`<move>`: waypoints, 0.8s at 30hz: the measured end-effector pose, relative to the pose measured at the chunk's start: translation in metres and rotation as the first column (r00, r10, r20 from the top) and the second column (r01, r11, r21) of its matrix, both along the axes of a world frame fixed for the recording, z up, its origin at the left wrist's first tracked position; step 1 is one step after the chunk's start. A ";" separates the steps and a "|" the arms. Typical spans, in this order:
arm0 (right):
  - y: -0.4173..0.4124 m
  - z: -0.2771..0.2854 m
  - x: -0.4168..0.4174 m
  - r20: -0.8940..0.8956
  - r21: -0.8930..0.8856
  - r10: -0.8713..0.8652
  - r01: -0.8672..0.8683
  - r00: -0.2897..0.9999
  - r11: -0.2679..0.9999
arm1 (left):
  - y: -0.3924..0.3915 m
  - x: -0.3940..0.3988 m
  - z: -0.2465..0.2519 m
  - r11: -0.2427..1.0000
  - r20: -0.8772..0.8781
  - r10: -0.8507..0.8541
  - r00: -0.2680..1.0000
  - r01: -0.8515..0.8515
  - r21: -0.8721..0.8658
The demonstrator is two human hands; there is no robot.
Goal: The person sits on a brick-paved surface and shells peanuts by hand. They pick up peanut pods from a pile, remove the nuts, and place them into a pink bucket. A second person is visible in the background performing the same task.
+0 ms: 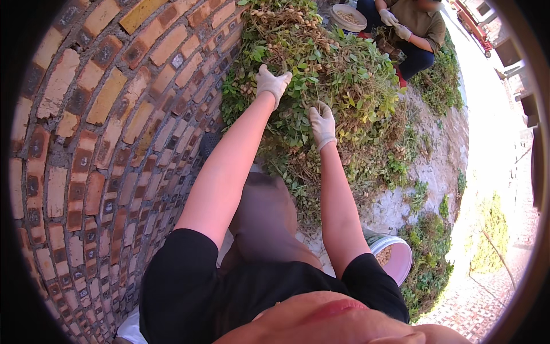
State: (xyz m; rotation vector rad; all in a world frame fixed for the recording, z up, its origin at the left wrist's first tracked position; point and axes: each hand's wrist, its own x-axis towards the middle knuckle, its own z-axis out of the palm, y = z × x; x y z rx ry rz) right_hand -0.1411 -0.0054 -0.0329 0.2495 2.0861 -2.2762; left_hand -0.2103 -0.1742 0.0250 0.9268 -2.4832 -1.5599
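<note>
A heap of pulled peanut plants (356, 90), leafy and green with pods on their roots, lies before me. My left hand (273, 85), in a pale glove, reaches into the heap's near left part with thumb and fingers spread; whether its fingertips hold a stem cannot be told. Lower and to the right, my right hand (322, 124), gloved as well, has its fingers curled round a thin plant stem (317, 88) that runs up into the leaves. Peanut pods (296, 17) lie thickly at the top of the heap.
A brick wall (129, 107) rises close on the left. A bucket of peanuts (397, 262) is by my right elbow. Beyond the heap, a gloved person (423, 26) sits near another bucket of peanuts (349, 19). More plants (429, 258) lie along the right.
</note>
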 end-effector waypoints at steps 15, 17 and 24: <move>0.043 0.013 0.020 0.182 -0.547 0.009 0.093 0.983 0.832 | 0.099 0.066 -0.051 0.872 -0.059 -0.486 0.872 0.488 0.034; 0.042 0.021 0.026 0.201 -0.362 0.006 0.069 0.980 0.930 | 0.106 0.080 -0.057 0.858 -0.005 -0.514 0.858 0.514 0.013; 0.061 0.033 0.056 0.172 -0.407 -0.095 0.159 0.981 0.900 | 0.116 0.113 -0.005 0.695 0.146 -0.676 0.722 0.691 -0.199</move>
